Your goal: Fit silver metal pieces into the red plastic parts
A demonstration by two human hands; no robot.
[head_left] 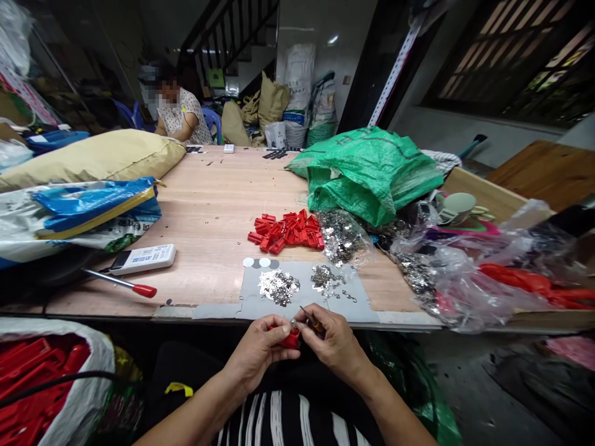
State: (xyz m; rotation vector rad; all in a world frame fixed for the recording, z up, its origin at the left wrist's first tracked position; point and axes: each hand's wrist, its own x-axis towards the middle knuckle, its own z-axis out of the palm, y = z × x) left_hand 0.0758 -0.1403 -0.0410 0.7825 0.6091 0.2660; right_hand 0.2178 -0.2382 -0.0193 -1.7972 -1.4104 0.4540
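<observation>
My left hand (258,350) is closed round a small red plastic part (291,339), held just below the table's front edge. My right hand (331,339) pinches a thin screwdriver-like tool (310,318) whose tip meets the red part. On a grey mat (307,296) right in front lie two heaps of small shiny metal pieces (279,286). Behind them sits a pile of red plastic parts (287,230) on the wooden table (214,210).
A white remote (144,258) and a red-handled tool (121,282) lie at left by stacked sacks (79,207). A green bag (367,170) and clear bags of parts (465,272) crowd the right. A person sits at the far end. A sack of red parts (41,378) stands lower left.
</observation>
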